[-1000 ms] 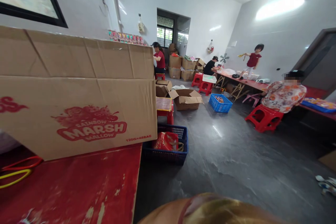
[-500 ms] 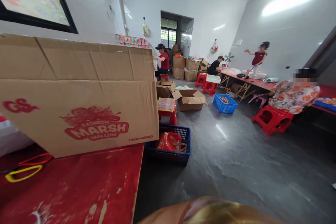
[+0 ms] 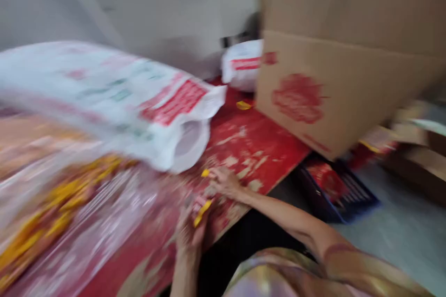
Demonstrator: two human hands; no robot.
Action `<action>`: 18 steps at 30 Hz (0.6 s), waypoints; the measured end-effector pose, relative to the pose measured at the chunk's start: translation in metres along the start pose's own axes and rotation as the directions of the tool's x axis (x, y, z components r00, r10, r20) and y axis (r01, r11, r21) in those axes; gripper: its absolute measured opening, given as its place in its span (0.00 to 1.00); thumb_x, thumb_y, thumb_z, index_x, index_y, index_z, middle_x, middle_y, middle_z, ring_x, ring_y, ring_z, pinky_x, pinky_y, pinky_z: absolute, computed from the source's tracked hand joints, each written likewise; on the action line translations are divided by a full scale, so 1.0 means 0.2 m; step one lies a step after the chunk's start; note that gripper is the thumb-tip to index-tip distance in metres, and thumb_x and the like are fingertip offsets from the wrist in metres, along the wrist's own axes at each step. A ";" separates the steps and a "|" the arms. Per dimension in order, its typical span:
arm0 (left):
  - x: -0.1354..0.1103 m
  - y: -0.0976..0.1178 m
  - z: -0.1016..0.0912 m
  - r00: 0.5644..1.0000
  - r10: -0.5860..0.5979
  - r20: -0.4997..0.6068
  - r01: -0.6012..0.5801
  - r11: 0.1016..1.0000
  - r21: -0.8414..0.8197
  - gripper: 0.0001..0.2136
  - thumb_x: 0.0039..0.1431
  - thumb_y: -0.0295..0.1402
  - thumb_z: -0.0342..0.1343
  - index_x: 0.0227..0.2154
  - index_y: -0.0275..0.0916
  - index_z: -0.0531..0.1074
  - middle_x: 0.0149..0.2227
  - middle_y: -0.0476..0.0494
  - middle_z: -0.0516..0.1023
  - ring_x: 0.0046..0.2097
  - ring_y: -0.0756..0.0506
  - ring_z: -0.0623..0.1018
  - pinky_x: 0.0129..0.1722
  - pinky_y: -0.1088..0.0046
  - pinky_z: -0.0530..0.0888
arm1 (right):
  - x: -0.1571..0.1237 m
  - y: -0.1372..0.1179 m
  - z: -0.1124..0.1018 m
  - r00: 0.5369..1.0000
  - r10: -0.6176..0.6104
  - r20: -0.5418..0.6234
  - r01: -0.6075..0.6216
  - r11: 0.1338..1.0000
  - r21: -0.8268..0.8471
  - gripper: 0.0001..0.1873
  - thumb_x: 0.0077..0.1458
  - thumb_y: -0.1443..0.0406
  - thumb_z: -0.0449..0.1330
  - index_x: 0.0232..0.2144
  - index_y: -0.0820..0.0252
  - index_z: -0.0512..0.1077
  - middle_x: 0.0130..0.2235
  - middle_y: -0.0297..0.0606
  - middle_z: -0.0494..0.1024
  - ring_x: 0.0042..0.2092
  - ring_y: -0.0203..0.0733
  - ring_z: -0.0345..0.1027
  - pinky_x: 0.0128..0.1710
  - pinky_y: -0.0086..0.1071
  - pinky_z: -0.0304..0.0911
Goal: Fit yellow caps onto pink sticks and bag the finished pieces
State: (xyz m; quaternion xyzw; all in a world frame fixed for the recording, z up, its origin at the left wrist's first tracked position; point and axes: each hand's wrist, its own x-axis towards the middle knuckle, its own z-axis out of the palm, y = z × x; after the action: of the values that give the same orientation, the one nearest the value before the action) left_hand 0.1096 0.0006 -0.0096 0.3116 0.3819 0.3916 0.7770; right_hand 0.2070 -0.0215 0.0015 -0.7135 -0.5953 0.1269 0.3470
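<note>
Over the front edge of the red table (image 3: 265,153), both of my hands are in view, blurred by motion. My left hand (image 3: 188,229) is closed round a small pink-and-yellow piece (image 3: 202,212), whose kind I cannot make out. Just beyond it, my right hand (image 3: 226,183) pinches a small yellow piece (image 3: 205,173) at its fingertips. Whether the two pieces are joined is unclear. To the left lies clear plastic wrap (image 3: 128,199) with a long heap of yellow-and-pink pieces (image 3: 69,204). A white printed sack (image 3: 104,88) rests behind the heap, its end near my hands.
A large cardboard box (image 3: 348,79) with red print stands at the table's right end. Behind it sits another white-and-red sack (image 3: 242,65). Below the right edge, a dark blue basket (image 3: 358,204) holds a red bag (image 3: 327,178). An open carton (image 3: 414,167) is farther right.
The view has swung left and down from the room to the table. Both hands, with the small pieces, and the long white sack have come into sight; the box now appears farther right.
</note>
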 end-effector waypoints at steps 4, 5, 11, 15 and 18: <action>-0.31 0.17 -0.44 0.955 0.091 -0.282 -0.168 0.951 -0.259 0.20 0.42 0.34 0.68 0.39 0.38 0.72 0.36 0.46 0.76 0.34 0.50 0.75 0.35 0.74 0.74 | -0.14 -0.30 0.27 0.969 -0.187 0.164 0.128 0.940 0.316 0.18 0.56 0.68 0.52 0.50 0.61 0.65 0.43 0.42 0.72 0.44 0.42 0.66 0.46 0.36 0.62; -0.39 0.20 -0.51 0.935 0.128 -0.331 -0.232 0.926 -0.298 0.22 0.38 0.33 0.70 0.40 0.39 0.72 0.36 0.47 0.76 0.33 0.51 0.75 0.35 0.76 0.73 | -0.18 -0.39 0.32 0.951 -0.229 0.209 0.143 0.922 0.361 0.19 0.56 0.67 0.52 0.51 0.61 0.64 0.44 0.43 0.71 0.45 0.43 0.65 0.47 0.37 0.62; -0.96 0.23 -0.87 0.563 0.271 -0.781 -0.530 0.843 -0.089 0.24 0.39 0.30 0.69 0.43 0.41 0.70 0.38 0.48 0.78 0.36 0.51 0.78 0.38 0.79 0.74 | -0.51 -0.90 0.60 0.566 -0.551 0.613 0.241 0.822 0.516 0.30 0.54 0.67 0.51 0.59 0.65 0.53 0.51 0.50 0.66 0.51 0.46 0.62 0.51 0.41 0.62; -1.17 0.03 -1.23 0.448 0.082 -0.890 -0.521 0.833 -0.185 0.18 0.43 0.29 0.66 0.39 0.40 0.71 0.35 0.50 0.78 0.33 0.52 0.78 0.35 0.81 0.74 | -0.69 -1.06 0.90 0.212 -0.437 0.874 0.289 0.882 0.371 0.26 0.56 0.65 0.52 0.57 0.65 0.55 0.51 0.50 0.67 0.48 0.46 0.67 0.46 0.38 0.65; -1.13 -0.14 -1.45 0.529 -0.106 -0.842 -0.439 0.815 -0.378 0.12 0.45 0.30 0.63 0.34 0.38 0.72 0.26 0.51 0.76 0.27 0.51 0.77 0.32 0.77 0.74 | -0.75 -1.07 1.15 0.099 -0.274 0.957 0.321 0.919 0.230 0.22 0.54 0.65 0.58 0.50 0.68 0.63 0.47 0.52 0.70 0.44 0.49 0.69 0.41 0.38 0.66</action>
State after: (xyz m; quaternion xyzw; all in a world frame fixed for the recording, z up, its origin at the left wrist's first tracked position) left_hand -0.2130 -0.1504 -0.1011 -0.1131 0.5407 0.6591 0.5103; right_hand -0.1312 -0.0712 -0.0628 -0.3342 -0.8090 0.4704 -0.1120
